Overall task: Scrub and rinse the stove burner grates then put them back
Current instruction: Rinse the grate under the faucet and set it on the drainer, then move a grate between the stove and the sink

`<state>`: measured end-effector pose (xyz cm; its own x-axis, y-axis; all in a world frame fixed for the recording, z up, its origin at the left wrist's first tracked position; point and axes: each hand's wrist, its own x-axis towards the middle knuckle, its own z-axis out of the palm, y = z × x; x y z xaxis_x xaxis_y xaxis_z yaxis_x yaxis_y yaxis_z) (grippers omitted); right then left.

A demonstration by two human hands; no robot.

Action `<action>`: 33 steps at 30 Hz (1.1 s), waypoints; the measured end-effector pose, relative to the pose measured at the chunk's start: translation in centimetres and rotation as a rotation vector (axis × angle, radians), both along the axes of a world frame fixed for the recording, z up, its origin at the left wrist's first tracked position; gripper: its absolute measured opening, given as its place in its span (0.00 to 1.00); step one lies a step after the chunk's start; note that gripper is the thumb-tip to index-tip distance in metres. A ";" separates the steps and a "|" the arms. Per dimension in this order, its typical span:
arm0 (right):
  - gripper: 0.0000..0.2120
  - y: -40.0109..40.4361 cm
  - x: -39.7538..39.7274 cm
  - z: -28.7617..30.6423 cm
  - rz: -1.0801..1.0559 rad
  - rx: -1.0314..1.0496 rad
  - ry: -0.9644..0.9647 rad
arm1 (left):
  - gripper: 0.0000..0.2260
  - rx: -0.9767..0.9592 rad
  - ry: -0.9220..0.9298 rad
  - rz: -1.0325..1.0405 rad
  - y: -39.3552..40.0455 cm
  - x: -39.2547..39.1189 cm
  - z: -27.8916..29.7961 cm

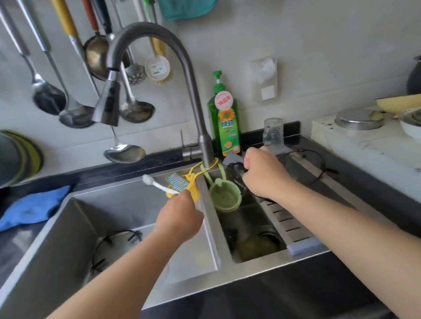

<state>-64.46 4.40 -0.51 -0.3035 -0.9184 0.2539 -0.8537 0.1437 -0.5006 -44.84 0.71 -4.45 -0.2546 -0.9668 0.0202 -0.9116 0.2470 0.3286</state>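
One black wire burner grate (115,250) lies on the bottom of the left sink basin (57,240). A second black grate (318,167) rests on the slotted drain rack (288,218) over the right basin. My right hand (265,173) is curled over that grate's near-left side; its fingertips are hidden behind dark metal. My left hand (181,217) hovers above the divider between the basins and grips a white toothbrush (156,184), bristle head pointing up and left. No water runs from the faucet (191,88).
A yellow sponge holder (194,184) and a green strainer cup (225,196) hang at the faucet base. Green dish soap (225,121) and a glass jar (273,134) stand behind. A blue cloth (30,208) lies left, ladles hang above, and bowls (406,102) and lids sit right.
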 end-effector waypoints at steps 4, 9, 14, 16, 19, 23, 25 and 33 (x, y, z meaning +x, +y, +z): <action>0.15 -0.8 11.0 -0.8 0.279 0.113 -0.080 | 0.06 -0.005 0.028 0.134 1.5 8.3 0.8; 0.32 0.0 20.9 -5.8 0.611 0.863 0.361 | 0.29 0.406 -0.165 0.043 4.6 17.8 0.1; 0.33 0.0 24.7 -1.6 0.596 0.808 0.223 | 0.20 0.221 0.208 0.127 5.9 25.2 3.2; 0.30 -0.9 28.4 -0.2 0.612 0.724 0.203 | 0.18 0.220 0.278 0.185 6.5 29.4 3.8; 0.18 -2.5 35.6 0.2 0.646 0.523 0.056 | 0.13 0.187 0.330 0.306 6.7 36.2 3.1; 0.11 -3.7 43.3 -1.3 0.693 0.361 -0.002 | 0.13 -0.050 0.207 0.598 6.2 45.7 1.1; 0.11 -4.1 46.4 -2.4 0.720 0.332 0.002 | 0.16 -0.200 0.135 0.788 6.0 50.7 0.5; 0.12 -6.9 51.0 -4.6 0.711 0.309 -0.051 | 0.33 0.127 -0.137 0.822 1.7 60.0 -2.5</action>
